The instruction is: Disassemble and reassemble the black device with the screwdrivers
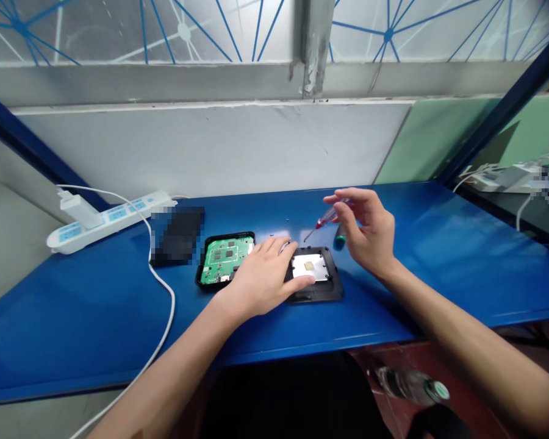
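My left hand (263, 274) lies flat with its fingers spread on the blue bench, between a black case half holding a green circuit board (225, 258) and a black cover with a silver plate (312, 274); its thumb touches the cover's left edge. My right hand (366, 231) hovers just above and right of the cover, fingers pinched on a small screwdriver with a red and clear handle (322, 222), whose tip points down-left toward the bench. A green-capped object (339, 239) lies under that hand.
A white power strip (110, 221) with a plugged charger sits at the back left, its white cable (165, 305) trailing over the front edge. A blurred dark item (177, 235) lies beside the board. More cables and a strip (507, 178) at far right. A plastic bottle (412, 385) lies below the bench.
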A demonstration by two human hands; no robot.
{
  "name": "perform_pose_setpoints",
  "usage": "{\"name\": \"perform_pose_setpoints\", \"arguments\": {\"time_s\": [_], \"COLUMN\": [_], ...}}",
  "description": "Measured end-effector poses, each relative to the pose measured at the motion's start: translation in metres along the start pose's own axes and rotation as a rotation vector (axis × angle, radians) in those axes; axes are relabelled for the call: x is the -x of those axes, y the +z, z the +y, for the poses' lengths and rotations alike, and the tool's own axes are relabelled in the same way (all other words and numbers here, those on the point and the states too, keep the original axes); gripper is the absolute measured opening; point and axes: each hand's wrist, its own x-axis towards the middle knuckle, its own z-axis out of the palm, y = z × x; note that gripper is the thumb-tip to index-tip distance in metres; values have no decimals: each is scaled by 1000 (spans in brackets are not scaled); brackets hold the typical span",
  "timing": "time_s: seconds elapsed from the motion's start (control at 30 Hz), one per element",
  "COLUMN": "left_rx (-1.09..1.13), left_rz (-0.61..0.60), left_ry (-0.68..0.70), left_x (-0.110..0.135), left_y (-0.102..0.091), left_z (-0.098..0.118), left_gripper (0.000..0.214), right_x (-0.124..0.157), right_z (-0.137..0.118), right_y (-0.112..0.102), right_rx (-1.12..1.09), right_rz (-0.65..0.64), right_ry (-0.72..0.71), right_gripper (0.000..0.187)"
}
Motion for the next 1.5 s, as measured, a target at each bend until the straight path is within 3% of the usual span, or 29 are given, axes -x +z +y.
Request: {"name": "perform_pose_setpoints", "arguments": {"time_s": [0.23, 0.6, 1.3, 1.5], "left_rx": [4, 84, 71, 67], "left_rz": [13, -43, -51, -36], "left_ry": [-31, 132, 137, 140], "left_x": [0, 2, 0, 0], "left_y": [-3, -6, -4, -2], "left_z": [-2, 0, 1, 0], "left_gripper": [70, 99, 93, 92], "right_x": [-1, 3, 5, 0], "right_z": [-1, -3, 0, -1], "right_y": [-2, -1, -1, -6], "right_rx": [-49, -96, -81, -116], "right_rz": [-1, -77, -133, -141], "right_ry": [-1, 11, -61, -188], "right_gripper": [21, 17, 15, 13]}}
